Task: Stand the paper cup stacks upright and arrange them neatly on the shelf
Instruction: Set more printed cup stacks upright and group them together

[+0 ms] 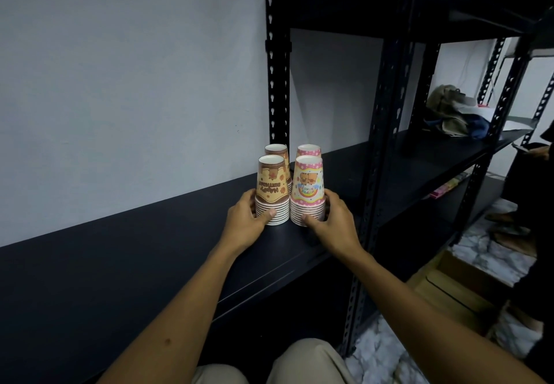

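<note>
Nearest us, our left hand (246, 218) curls round the base of the brown stack (272, 190), and our right hand (329, 218) grips the base of the pink stack (308, 191). Both stacks stand rims down, touching side by side on the dark shelf (126, 263). Just behind them stand a second brown stack (277, 150) and a second pink stack (308, 150), near the wall (135, 83).

both arms outstretched, hands (245, 218) (332, 218) curled (thumbs forward)
</note>
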The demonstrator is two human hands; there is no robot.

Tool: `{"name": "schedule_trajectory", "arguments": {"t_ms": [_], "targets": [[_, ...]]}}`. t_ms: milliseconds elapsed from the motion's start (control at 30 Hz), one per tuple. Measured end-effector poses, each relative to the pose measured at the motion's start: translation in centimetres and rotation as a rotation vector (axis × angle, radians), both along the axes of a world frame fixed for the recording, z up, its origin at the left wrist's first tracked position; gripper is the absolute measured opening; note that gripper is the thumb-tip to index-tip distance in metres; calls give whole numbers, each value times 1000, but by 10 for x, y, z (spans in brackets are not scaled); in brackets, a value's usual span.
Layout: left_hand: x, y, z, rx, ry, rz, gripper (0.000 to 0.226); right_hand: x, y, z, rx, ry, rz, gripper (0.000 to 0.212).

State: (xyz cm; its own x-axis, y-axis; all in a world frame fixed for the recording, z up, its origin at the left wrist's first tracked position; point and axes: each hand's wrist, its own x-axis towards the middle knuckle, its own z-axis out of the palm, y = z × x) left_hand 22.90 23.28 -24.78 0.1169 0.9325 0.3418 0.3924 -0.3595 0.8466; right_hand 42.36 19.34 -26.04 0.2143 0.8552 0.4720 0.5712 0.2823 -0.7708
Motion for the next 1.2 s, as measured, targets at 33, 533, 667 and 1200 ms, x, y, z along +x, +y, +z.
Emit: {"name": "schedule_trajectory", "arguments": {"t_ms": [33,533,667,1200], "targets": [[0,1,0,-25,-14,-1,74,0,1,-1,-1,-4,-9,68],[-1,3,-3,-49,-14,22,63,-5,3,-10,24,-36,-49,66],[-1,3,-2,-45,-4,23,61,-4,3,-9,18,-34,-43,65],[-5,-4,1,-126,-44,100,95,-1,-1,-6,-38,-75,-20,70]]}}
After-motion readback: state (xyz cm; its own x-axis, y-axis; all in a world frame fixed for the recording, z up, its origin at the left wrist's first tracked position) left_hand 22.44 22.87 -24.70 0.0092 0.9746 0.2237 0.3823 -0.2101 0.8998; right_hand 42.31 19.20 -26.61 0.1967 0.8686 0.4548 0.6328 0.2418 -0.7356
